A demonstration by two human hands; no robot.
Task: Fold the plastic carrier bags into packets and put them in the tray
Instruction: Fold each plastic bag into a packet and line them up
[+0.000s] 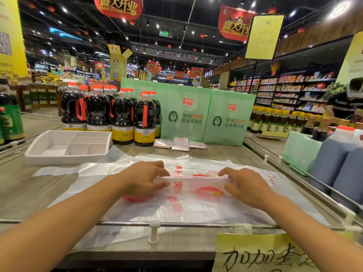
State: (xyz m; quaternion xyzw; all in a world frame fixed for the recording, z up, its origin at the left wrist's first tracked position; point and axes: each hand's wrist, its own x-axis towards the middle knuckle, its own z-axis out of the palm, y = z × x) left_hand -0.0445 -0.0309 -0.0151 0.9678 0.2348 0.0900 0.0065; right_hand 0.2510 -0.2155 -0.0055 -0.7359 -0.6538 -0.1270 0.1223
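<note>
A single wide-angle view comes from the person's head, just behind the near rail (196,224) of the tabletop (29,193), facing forward and tilted down. It sits close: the forearms enter from the bottom corners, and the left hand (145,178) and right hand (247,185) meet mid-frame over the carrier bag (196,205). Beyond, it looks past bottles (122,116) and green boxes (185,114) into the shop aisle, up to the ceiling.
</note>
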